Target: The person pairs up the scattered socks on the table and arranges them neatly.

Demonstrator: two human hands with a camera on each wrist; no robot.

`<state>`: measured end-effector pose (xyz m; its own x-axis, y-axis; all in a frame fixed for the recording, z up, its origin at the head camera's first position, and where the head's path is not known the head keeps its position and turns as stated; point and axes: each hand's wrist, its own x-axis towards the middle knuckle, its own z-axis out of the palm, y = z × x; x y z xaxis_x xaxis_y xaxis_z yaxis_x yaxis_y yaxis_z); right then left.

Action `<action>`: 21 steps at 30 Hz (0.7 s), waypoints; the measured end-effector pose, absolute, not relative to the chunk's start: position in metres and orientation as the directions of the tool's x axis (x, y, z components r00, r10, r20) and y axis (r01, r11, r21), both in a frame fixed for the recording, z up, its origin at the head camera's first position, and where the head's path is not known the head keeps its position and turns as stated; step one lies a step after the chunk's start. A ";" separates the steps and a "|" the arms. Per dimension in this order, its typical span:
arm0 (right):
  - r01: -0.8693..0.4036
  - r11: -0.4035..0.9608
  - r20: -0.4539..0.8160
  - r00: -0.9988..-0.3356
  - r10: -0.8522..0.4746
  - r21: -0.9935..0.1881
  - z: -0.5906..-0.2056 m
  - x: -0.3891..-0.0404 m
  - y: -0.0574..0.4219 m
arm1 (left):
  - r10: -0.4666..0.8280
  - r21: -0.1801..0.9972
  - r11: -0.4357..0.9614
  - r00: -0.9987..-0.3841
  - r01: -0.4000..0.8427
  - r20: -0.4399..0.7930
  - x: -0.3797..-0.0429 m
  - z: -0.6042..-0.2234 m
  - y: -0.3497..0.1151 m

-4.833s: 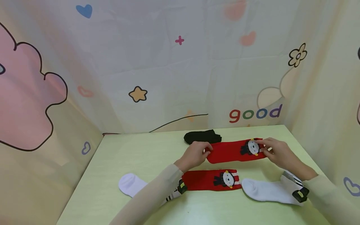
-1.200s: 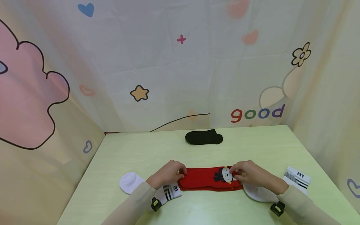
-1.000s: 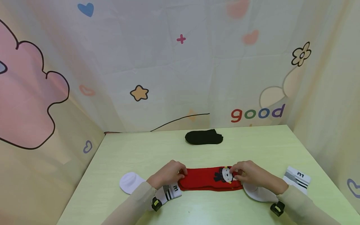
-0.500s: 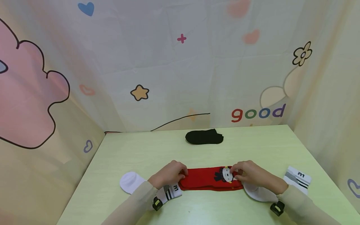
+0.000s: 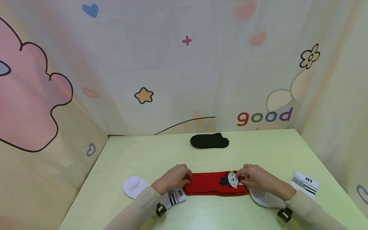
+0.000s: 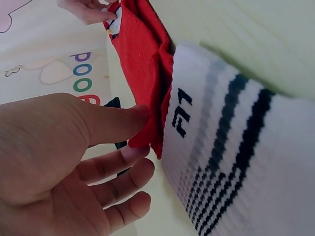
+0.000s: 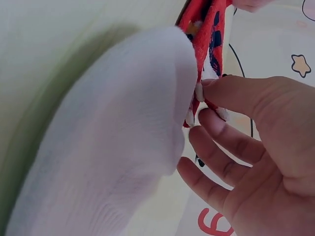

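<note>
One red sock (image 5: pixel 207 180) with a cartoon animal face lies over a second red sock (image 5: pixel 217 193), whose edge shows along the front. At the left end, my left hand (image 5: pixel 173 178) pinches the upper sock between thumb and forefinger, the other fingers loosely bent. My right hand (image 5: pixel 257 179) pinches its patterned cuff end. Beneath my left forearm lies a white striped sock (image 6: pixel 221 132), partly hidden in the head view. Another white sock (image 7: pixel 118 113) is under my right wrist, its toe beside the red cuffs.
A pair of black low-cut socks (image 5: pixel 209 141) lies near the back edge of the pale green table (image 5: pixel 149 153). Behind and at the sides hangs a printed curtain (image 5: pixel 161 64). Each wrist wears a small black device (image 5: pixel 161 209).
Both hands have brought the upper red sock down and toward me, from the air behind the other red sock onto it. Over the last second, hands and socks stay nearly still.
</note>
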<state>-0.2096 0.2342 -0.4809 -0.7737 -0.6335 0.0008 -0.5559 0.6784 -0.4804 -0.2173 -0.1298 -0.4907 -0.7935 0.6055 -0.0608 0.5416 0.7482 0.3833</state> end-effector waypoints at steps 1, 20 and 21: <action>-0.562 0.681 0.015 -0.776 -0.630 -0.469 -0.480 -0.209 0.234 | 0.602 0.377 0.752 -0.797 0.541 -0.056 -0.216 -0.491 -0.130; -0.680 0.656 0.213 -0.730 -0.650 -0.328 -0.474 -0.190 0.219 | 0.609 0.336 0.730 -0.790 0.596 0.078 -0.200 -0.490 -0.121; -0.683 0.653 0.212 -0.726 -0.654 -0.327 -0.475 -0.189 0.218 | 0.612 0.330 0.727 -0.786 0.602 0.086 -0.200 -0.490 -0.120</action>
